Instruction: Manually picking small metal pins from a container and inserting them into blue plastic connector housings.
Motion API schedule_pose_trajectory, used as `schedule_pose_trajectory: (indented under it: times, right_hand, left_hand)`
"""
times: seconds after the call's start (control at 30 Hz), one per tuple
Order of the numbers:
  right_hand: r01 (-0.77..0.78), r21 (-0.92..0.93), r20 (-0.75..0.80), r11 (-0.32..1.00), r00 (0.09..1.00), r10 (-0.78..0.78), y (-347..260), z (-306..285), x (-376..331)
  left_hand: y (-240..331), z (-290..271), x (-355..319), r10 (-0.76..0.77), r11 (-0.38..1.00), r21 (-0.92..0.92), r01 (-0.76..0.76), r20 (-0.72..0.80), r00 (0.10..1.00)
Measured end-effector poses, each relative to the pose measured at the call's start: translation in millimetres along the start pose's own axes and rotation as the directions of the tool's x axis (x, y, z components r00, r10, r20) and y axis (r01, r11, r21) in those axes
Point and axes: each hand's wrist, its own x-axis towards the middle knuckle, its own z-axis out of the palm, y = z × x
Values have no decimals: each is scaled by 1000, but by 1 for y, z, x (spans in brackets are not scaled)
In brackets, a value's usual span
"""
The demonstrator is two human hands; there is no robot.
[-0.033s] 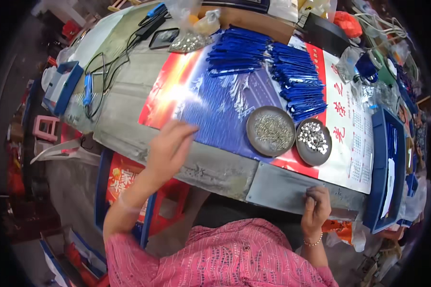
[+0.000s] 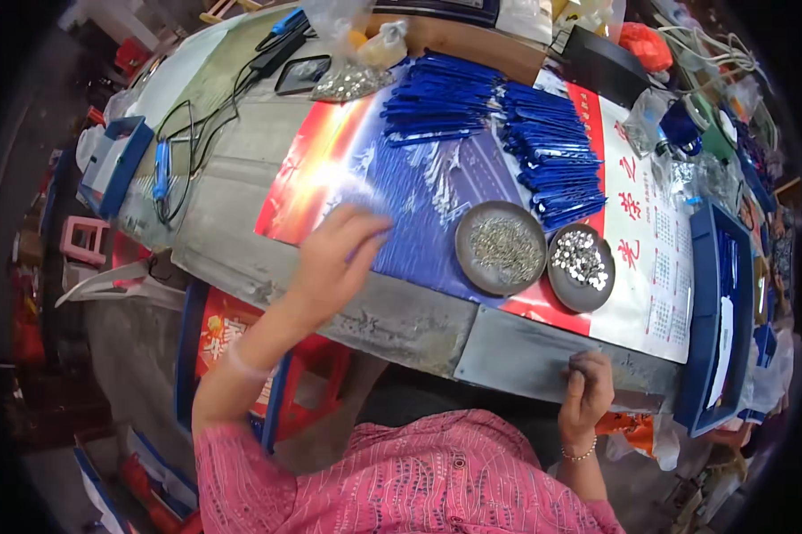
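A: What place does the head view show?

B: It is a crowded workroom, with a grey counter (image 2: 232,169) across the middle. Left of the counter, on the floor, stands a pink stool (image 2: 86,238).

A: And what lies on the counter?

B: There is a colourful printed sheet (image 2: 423,249). On its near part two dark bowls stand side by side. The larger bowl (image 2: 474,274) contains many thin silvery pieces, and the smaller bowl (image 2: 581,300) contains shiny flat ones. Behind the bowls lie slim blue items (image 2: 557,156), in two heaps.

A: Where is the left hand (image 2: 334,260)?

B: It is over the near edge of the sheet, to the left of the larger bowl and well apart from it. The fingers are bent, with thumb and forefinger close together. I cannot tell whether something small is between them.

A: And the right hand (image 2: 588,388)?

B: It is at the counter's front edge, nearest to the smaller bowl, with fingers curled inward. Whether it holds anything, I cannot tell.
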Motion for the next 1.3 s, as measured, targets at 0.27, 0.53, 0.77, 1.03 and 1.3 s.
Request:
schedule_pose_trajectory:
  times: [0.27,0.53,0.77,1.03,1.3]
  right_hand:
    - [-4,1,-63,1000,998,4,0,10,5]
    - [-25,-69,-29,997,999,23,-2,11,9]
    - [-2,-98,-25,995,1000,0,0,12,8]
    - [-13,-98,-13,995,1000,12,-4,12,10]
    - [-14,-86,-9,996,1000,14,-2,10,11]
  left_hand:
    - [-54,92,122,129,990,60,-127,-28,991]
    - [-59,144,163,107,965,248,-87,-66,992]
    - [-58,154,173,18,948,318,-11,-18,1000]
    - [-56,158,179,19,935,355,-16,-6,1000]
    - [-58,131,157,70,890,438,-129,149,986]
